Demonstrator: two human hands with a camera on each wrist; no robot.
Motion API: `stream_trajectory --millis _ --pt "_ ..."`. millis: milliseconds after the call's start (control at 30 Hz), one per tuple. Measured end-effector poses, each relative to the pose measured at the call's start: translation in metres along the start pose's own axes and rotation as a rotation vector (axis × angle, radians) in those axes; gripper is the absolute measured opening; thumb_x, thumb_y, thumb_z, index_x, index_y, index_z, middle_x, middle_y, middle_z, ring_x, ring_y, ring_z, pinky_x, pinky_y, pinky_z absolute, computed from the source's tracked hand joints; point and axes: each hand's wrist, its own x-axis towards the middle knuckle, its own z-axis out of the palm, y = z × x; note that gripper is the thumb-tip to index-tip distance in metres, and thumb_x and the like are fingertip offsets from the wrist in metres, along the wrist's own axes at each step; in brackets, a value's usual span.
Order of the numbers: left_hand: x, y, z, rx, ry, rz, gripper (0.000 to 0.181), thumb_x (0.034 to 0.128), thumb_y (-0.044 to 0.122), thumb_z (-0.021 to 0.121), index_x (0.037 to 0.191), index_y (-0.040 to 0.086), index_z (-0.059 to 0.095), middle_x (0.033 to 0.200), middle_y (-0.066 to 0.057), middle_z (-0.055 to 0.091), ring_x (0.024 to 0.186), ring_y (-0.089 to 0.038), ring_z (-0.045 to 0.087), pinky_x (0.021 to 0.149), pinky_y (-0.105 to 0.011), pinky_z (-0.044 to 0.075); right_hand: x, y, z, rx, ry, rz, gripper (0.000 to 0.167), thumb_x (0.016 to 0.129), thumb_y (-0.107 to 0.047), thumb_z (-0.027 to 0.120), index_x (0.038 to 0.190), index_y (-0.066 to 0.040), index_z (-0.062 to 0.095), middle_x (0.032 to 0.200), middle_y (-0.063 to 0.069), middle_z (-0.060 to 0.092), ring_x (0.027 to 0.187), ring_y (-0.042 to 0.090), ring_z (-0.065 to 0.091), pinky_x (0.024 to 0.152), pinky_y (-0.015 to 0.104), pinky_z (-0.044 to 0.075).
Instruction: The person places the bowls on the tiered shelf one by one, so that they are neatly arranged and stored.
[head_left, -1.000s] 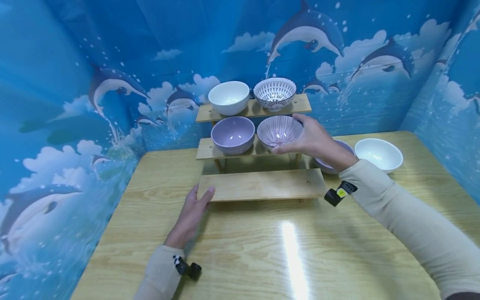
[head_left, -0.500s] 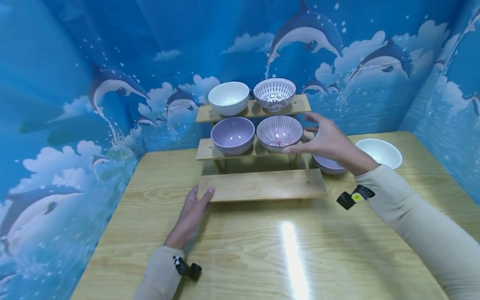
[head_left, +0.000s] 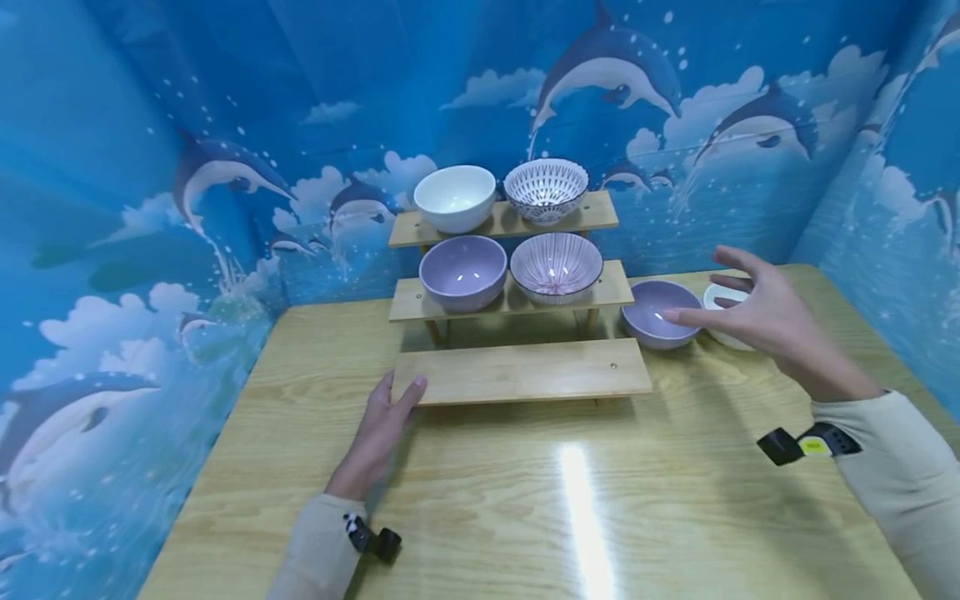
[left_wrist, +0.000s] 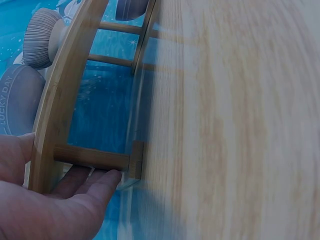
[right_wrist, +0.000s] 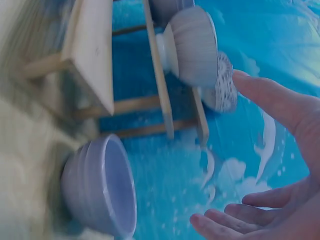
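Observation:
My left hand (head_left: 381, 425) grips the left end of the lowest board of a three-tier wooden display stand (head_left: 517, 372), thumb on top. In the left wrist view its fingers (left_wrist: 102, 187) reach under the board beside a leg. My right hand (head_left: 765, 312) is spread and holds nothing, above the table's right side. It is nearest a purple bowl (head_left: 658, 317) and a white bowl (head_left: 722, 310), which it partly hides. On the middle tier sit a plain purple bowl (head_left: 464, 273) and a striped bowl (head_left: 557, 268). The top tier bears a white bowl (head_left: 454, 200) and a patterned bowl (head_left: 547, 192).
The stand is on a light wooden table (head_left: 480, 492). A blue cloth backdrop (head_left: 337, 83) printed with dolphins encloses the back and sides. Both wrists wear small black cameras; the left one (head_left: 372, 540) is near the table's front.
My right hand has let go of the striped bowl on the middle tier and moved right, over the bowls on the table. The left hand keeps its hold on the stand.

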Motion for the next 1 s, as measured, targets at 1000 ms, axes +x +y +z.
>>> stream_trajectory --millis 1000 --pt "0.001 -0.001 0.0 0.042 0.013 -0.007 0.094 0.0969 0.06 0.058 0.163 0.011 0.012 0.165 -0.016 0.023 0.149 -0.034 0.028 0.123 -0.048 0.025 0.001 0.124 -0.033 -0.064 0.135 0.17 0.124 0.086 -0.042 0.082 0.155 0.011 -0.006 0.158 0.042 0.003 0.138 0.061 0.023 0.103 0.077 0.032"
